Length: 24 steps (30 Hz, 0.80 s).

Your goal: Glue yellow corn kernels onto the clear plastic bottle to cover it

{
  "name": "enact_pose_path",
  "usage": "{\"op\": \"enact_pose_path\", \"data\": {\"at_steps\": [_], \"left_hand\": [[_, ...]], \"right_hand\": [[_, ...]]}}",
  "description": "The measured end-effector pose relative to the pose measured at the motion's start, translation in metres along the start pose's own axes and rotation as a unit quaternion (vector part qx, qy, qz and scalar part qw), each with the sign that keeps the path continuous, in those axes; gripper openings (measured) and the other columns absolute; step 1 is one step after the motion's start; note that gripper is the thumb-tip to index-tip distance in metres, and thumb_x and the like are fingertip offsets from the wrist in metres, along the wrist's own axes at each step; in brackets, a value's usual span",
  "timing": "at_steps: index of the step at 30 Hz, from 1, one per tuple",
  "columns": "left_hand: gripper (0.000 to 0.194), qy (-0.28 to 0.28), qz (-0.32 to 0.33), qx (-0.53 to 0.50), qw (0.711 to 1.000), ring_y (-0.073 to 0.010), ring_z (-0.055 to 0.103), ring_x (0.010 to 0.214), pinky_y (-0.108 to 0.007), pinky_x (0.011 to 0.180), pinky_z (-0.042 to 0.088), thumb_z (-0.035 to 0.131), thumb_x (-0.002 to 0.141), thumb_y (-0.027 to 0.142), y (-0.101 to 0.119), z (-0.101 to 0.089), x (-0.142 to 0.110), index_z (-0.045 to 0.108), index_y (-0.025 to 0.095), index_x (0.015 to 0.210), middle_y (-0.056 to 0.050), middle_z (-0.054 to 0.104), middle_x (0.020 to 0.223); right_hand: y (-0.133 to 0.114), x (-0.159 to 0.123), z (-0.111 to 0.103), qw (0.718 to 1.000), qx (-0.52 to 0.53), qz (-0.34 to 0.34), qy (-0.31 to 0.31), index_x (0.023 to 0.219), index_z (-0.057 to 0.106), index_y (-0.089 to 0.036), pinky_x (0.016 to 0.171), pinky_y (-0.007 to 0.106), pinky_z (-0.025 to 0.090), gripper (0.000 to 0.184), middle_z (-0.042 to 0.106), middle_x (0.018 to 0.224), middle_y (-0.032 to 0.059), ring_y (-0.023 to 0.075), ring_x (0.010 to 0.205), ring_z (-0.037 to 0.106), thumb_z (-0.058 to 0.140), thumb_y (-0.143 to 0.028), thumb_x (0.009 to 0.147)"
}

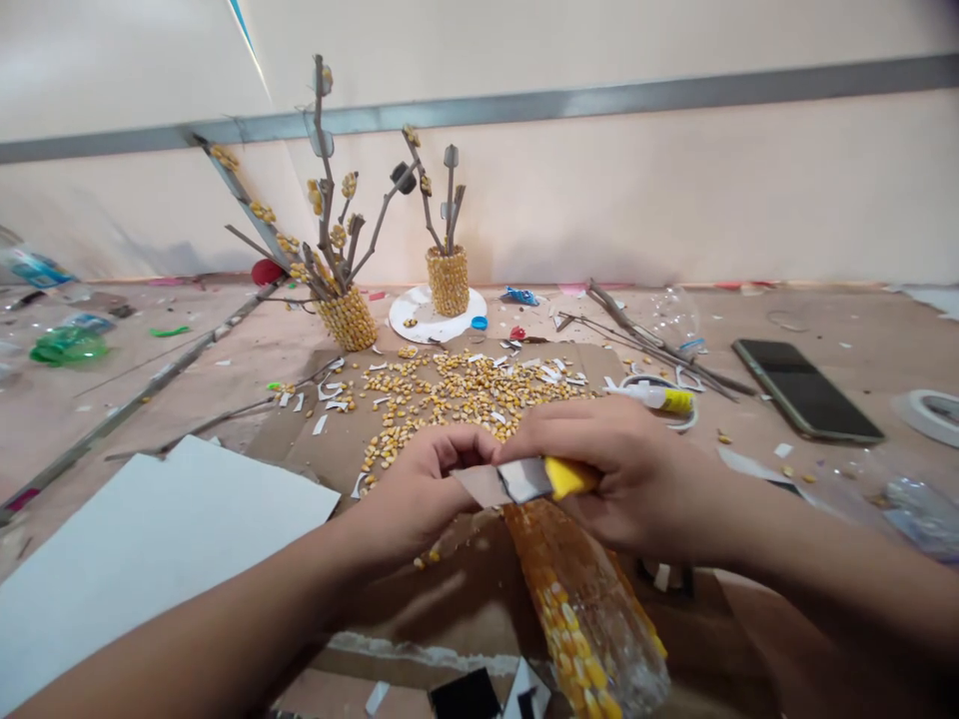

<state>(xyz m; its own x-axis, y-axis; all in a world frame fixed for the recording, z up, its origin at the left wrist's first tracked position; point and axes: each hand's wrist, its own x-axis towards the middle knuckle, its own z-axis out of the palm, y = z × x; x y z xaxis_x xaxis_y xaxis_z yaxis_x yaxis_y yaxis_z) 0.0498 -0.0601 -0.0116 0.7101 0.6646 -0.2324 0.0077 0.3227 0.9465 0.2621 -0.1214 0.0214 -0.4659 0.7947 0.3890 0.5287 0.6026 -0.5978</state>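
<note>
My right hand (621,469) is closed around a yellow-handled cutter (570,477), its flat grey blade pointing left. My left hand (427,489) is pinched shut beside the blade; whatever its fingertips hold is hidden. Beneath both hands lies a clear plastic bottle (606,609), slanting toward me. Rows of yellow corn kernels (573,639) cover part of its side, and its upper part looks brownish. Just beyond my hands, loose corn kernels (465,384) and white paper scraps spread over a cardboard sheet (300,439).
Two kernel-covered pots (349,320) with twigs stand at the back, one on a white disc (405,325). A phone (805,389), tape roll (933,414), glue tube (659,397) and sticks (651,340) lie right. White sheets (150,559) lie left.
</note>
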Motion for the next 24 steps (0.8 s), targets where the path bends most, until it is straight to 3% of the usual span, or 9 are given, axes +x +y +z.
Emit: {"op": "enact_pose_path", "data": {"at_steps": [4,7,9,12,15,19,24], "left_hand": [[0.041,-0.028,-0.037,-0.003,0.999,-0.0127,0.056,0.068,-0.024,0.065,0.04,0.097,0.064,0.041,0.0,-0.002,0.002,0.069,0.015,0.079,-0.001,0.067,0.077],[0.036,-0.033,-0.016,0.043,0.998,-0.0135,0.056,0.071,-0.025,0.066,0.041,0.092,0.071,0.039,0.003,-0.005,0.001,0.069,0.015,0.087,-0.001,0.065,0.081],[0.031,-0.052,0.01,0.126,0.991,-0.0134,0.053,0.072,-0.025,0.066,0.041,0.086,0.078,0.034,0.005,-0.008,0.001,0.069,0.017,0.099,0.001,0.06,0.082],[0.039,-0.108,0.005,0.233,0.967,-0.0158,0.055,0.078,-0.027,0.07,0.046,0.079,0.082,0.027,0.004,-0.013,0.002,0.066,0.02,0.118,0.001,0.06,0.089],[0.032,-0.154,-0.019,0.25,0.956,-0.0189,0.061,0.085,-0.029,0.075,0.049,0.076,0.086,0.027,0.002,-0.015,0.005,0.066,0.02,0.115,-0.002,0.066,0.095],[0.015,-0.156,-0.016,0.28,0.947,-0.0158,0.055,0.073,-0.026,0.065,0.044,0.073,0.089,0.029,0.003,-0.013,0.007,0.069,0.019,0.1,0.001,0.062,0.082],[0.016,-0.14,-0.03,0.155,0.978,-0.0175,0.058,0.083,-0.027,0.071,0.048,0.075,0.09,0.031,-0.001,-0.008,0.003,0.068,0.018,0.097,-0.003,0.063,0.091]], "right_hand": [[0.002,-0.003,0.002,1.0,-0.012,-0.003,-0.025,0.102,0.073,-0.017,0.062,0.026,0.04,0.025,0.07,0.085,0.0044,0.0151,0.072,0.059,0.058,-0.006,0.086],[0.002,-0.003,-0.007,0.999,-0.028,-0.005,-0.018,0.094,0.07,-0.017,0.062,0.026,0.037,0.017,0.065,0.08,0.0022,0.0138,0.07,0.054,0.058,-0.008,0.086],[0.002,-0.002,-0.015,0.998,-0.029,0.035,-0.034,0.079,0.063,-0.018,0.059,0.026,0.034,0.011,0.055,0.069,-0.0026,0.0117,0.063,0.047,0.06,-0.015,0.09],[0.005,0.0,-0.024,0.985,-0.007,0.14,-0.105,0.069,0.055,-0.02,0.053,0.025,0.03,0.029,0.044,0.06,-0.0063,0.0099,0.056,0.041,0.063,-0.028,0.096],[0.009,0.0,-0.025,0.968,0.032,0.195,-0.157,0.076,0.064,-0.02,0.053,0.025,0.031,0.023,0.049,0.063,-0.0062,0.0105,0.058,0.044,0.065,-0.032,0.096],[0.015,0.003,-0.023,0.96,0.079,0.213,-0.166,0.082,0.073,-0.02,0.059,0.025,0.037,0.017,0.059,0.068,-0.0048,0.0115,0.063,0.05,0.07,-0.034,0.092],[0.023,0.005,-0.026,0.95,0.108,0.225,-0.187,0.088,0.079,-0.02,0.064,0.028,0.04,0.022,0.068,0.075,-0.0017,0.0134,0.068,0.056,0.07,-0.039,0.092]]}}
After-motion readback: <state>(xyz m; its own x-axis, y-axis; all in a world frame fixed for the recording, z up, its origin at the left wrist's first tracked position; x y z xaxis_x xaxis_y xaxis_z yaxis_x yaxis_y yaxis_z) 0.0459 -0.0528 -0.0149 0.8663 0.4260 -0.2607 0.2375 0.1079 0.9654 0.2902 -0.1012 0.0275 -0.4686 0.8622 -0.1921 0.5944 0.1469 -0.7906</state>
